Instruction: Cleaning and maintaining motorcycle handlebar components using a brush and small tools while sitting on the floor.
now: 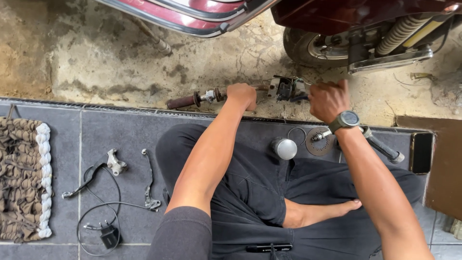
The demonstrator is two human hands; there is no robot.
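Concrete floor | both hands fisted: left [242, 95] handlebar [202, 97], right [328, 98] switch housing [286, 89]

A phone [422, 152] lies on the tiled floor [120, 135] at the right edge, upright, a dark rectangular screen in a gold-toned frame. The wristwatch [348, 118] on the right wrist shows a round dark face.

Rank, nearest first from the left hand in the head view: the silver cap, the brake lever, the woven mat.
1. Silver cap: on the tile just below and right of the left hand.
2. Brake lever: on the tiles, lower left.
3. Woven mat: far left edge of the floor.
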